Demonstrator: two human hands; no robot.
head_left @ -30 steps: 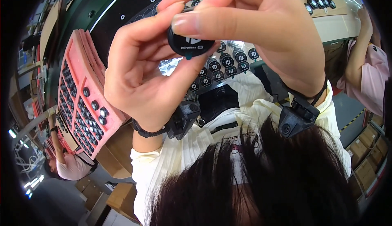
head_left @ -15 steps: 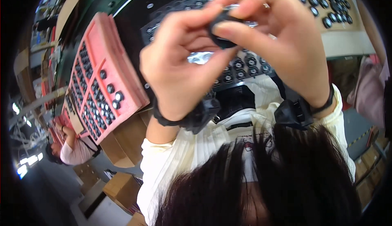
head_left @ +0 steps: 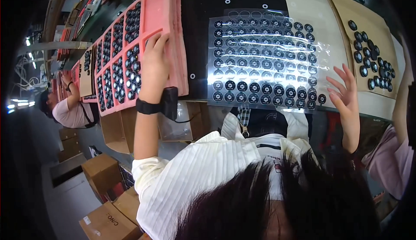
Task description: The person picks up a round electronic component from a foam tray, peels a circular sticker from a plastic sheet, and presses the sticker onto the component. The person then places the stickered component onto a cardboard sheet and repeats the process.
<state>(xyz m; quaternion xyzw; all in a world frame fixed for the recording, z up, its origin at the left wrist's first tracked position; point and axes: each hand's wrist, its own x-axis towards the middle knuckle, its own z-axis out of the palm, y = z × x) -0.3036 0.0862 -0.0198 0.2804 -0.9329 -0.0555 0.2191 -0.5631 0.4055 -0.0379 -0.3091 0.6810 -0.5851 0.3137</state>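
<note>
My left hand (head_left: 156,62) is at the right side of a pink foam tray (head_left: 156,16), its fingers bent down into a compartment beside black round parts (head_left: 133,71). Its fingertips are hidden, so what they hold, if anything, does not show. My right hand (head_left: 345,90) hangs empty, fingers spread, just past the right edge of a clear plastic sheet (head_left: 212,66). Rows of round black stickers (head_left: 255,87) cover that sheet, and glare whitens a band across it. A black band with a small box (head_left: 169,103) sits on my left wrist.
On the right, loose black round parts (head_left: 371,51) lie on brown cardboard (head_left: 346,10). Cardboard boxes (head_left: 108,222) stand on the floor at lower left. Another person (head_left: 65,105) works at far left; a pink sleeve (head_left: 385,157) shows at the right edge.
My hands were together in front, fingers around a black round part. They have parted: the left went to the pink tray, the right opened beside the sheet. The view has shifted too.
</note>
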